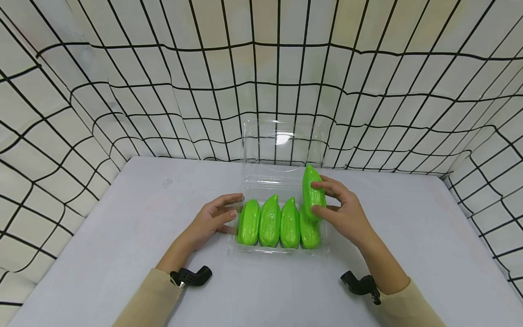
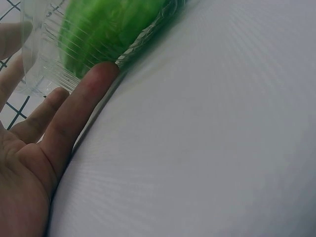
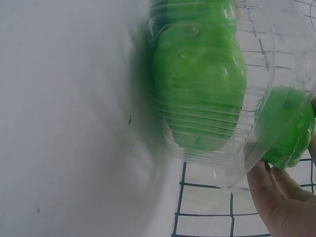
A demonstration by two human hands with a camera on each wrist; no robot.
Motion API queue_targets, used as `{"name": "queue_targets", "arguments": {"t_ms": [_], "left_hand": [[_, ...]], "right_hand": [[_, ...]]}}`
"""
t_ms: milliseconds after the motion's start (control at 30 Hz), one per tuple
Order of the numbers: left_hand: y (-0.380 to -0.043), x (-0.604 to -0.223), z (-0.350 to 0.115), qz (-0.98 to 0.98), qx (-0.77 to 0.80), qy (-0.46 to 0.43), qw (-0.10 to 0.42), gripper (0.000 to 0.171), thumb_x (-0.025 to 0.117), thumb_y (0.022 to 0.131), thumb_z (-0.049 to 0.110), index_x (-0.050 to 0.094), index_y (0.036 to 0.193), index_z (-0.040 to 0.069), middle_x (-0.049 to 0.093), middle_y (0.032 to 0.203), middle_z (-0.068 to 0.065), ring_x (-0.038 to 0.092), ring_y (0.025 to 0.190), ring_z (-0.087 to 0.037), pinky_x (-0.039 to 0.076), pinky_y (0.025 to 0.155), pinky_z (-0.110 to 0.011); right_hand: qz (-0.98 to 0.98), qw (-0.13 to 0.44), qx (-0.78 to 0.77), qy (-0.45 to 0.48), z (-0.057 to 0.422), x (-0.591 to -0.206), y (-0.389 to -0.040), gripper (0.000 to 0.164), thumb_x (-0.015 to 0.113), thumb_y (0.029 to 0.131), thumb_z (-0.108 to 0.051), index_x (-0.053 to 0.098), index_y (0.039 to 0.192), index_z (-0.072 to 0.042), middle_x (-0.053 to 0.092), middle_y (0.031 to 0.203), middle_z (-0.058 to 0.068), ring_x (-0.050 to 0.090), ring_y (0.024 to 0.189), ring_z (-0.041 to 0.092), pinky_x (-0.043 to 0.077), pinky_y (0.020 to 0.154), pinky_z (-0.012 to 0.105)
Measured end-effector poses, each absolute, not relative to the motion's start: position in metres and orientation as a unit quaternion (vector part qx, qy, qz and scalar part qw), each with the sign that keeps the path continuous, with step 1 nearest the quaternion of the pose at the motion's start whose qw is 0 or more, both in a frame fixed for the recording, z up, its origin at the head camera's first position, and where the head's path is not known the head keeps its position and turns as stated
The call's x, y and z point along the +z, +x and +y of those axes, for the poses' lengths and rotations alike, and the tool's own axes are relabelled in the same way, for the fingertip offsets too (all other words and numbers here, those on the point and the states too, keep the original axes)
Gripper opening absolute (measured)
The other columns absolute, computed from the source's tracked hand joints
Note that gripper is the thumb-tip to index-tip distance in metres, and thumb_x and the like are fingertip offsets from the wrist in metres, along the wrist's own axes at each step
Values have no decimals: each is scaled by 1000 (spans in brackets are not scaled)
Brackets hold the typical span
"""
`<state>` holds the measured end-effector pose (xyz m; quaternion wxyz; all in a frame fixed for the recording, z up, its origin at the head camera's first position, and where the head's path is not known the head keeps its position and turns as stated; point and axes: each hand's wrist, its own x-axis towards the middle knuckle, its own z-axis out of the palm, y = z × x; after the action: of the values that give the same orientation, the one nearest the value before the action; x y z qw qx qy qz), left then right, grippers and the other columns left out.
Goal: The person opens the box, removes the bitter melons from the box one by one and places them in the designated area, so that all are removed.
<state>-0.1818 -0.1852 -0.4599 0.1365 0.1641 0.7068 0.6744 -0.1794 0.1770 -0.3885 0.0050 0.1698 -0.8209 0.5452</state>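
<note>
A clear plastic clamshell box [image 1: 278, 250] stands with its lid [image 1: 265, 145] raised at the back. Side by side in it lie several glossy green toy vegetables [image 1: 269, 222], long, lightly ridged and pointed at one end. My right hand [image 1: 347, 211] pinches another green toy vegetable [image 1: 312, 193] between thumb and fingers, tip pointing away, over the box's right end. It overlaps the rightmost one [image 1: 310, 234] in the head view. My left hand [image 1: 214, 218] rests its loosely spread fingers against the box's left wall; in the left wrist view a fingertip [image 2: 103, 74] meets the ribbed plastic.
The box stands on a white table [image 1: 122, 236]. Behind and at both sides rise white walls with a black grid [image 1: 278, 68]. The raised lid comes up close to the back grid. A black wrist camera [image 1: 192, 276] is strapped at each sleeve.
</note>
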Motion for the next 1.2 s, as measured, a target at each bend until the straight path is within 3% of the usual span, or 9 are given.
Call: {"name": "queue_targets", "arguments": {"t_ms": [500, 833, 1200], "left_hand": [[-182, -460, -186, 707, 673, 172, 133, 49, 56, 102, 14, 44, 149, 11, 38, 156, -15, 41, 140, -42, 62, 79, -46], [-182, -461, -185, 712, 670, 165, 133, 49, 57, 102, 15, 45, 148, 12, 39, 156, -14, 43, 139, -39, 62, 79, -46], [-181, -459, -185, 704, 676, 168, 136, 49, 57, 102, 15, 44, 149, 12, 39, 156, -13, 42, 140, -38, 62, 80, -48]], "right_hand": [[-820, 8, 548, 166, 180, -391, -181, 47, 75, 88, -11, 61, 132, -17, 41, 155, -4, 53, 131, 31, 56, 95, 45], [-817, 12, 552, 168, 182, -391, -182, 47, 74, 87, -9, 61, 132, -15, 41, 155, -2, 51, 132, 32, 58, 92, 34], [-821, 30, 548, 161, 189, -386, -185, 48, 74, 88, -10, 61, 133, -14, 42, 155, -3, 51, 132, 31, 56, 95, 46]]}}
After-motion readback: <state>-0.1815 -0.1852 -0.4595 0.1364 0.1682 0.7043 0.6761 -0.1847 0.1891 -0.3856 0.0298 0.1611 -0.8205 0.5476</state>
